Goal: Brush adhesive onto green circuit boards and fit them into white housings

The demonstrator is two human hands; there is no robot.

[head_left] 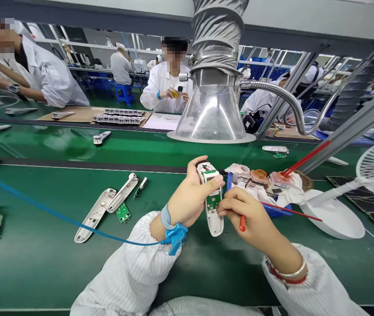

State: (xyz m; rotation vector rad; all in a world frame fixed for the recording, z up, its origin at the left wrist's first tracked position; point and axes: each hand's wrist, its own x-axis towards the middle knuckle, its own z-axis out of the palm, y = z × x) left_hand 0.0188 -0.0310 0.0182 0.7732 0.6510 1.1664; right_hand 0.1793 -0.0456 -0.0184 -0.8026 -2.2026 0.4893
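Note:
My left hand (190, 197) is closed around a white handheld device housing (216, 224), tilted upright above the table. Its thumb presses near the white panel of the green circuit board (212, 201) inside. My right hand (247, 215) is closed, fingertips at the lower right edge of the housing. From its curled fingers sticks the red end of a tool (242, 223); the rest is hidden. A thin red rod (292, 211) runs out to the right behind this hand; whether it belongs to the tool, I cannot tell. Around my left wrist sits a blue strap (166, 217) with a cord.
Left lie white housing halves (96, 215) and a green board (123, 213). To the right stand a blue tray (277, 210) with small jars, and a white fan (334, 215). A clear fume hood (215, 109) hangs ahead. Co-workers (170, 83) sit across the green conveyor (147, 147).

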